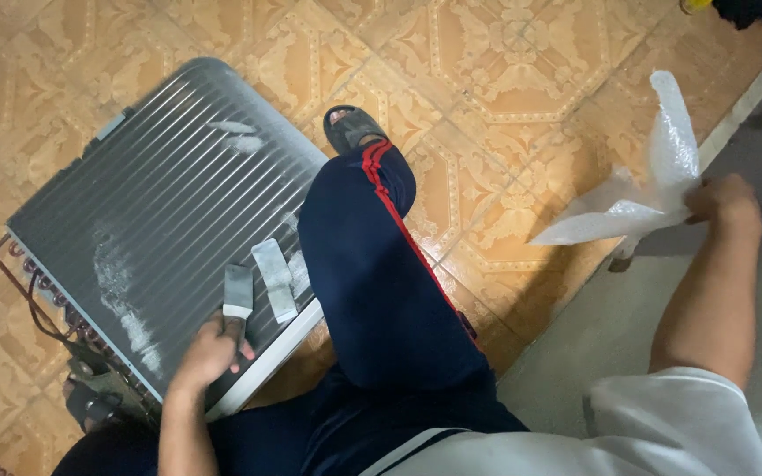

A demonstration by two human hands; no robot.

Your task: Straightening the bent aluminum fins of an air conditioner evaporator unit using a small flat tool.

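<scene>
Still midway by the look of it: large grey finned metal coil panel (169, 220) flat on the patterned tile floor (504, 106), whitish streaks left; left hand (207, 355) fingers clenched on a small flat scraper (237, 295), right hand (723, 199) gripping crumpled clear plastic wrap (654, 185).

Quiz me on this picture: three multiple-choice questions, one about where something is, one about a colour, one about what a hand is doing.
1. Where does the finned metal coil panel lie?
A. on a workbench
B. on the tiled floor
C. against a wall

2. What colour is the stripe on the dark trousers?
A. red
B. white
C. yellow

3. What is the right hand doing?
A. resting open on the knee
B. gripping a clear plastic bag
C. pressing on the panel

Answers:
1 B, patterned floor tiles surround it.
2 A, a red line runs down the leg.
3 B, its fingers close on the clear plastic bag, while the left hand holds a flat tool on the panel.
</scene>
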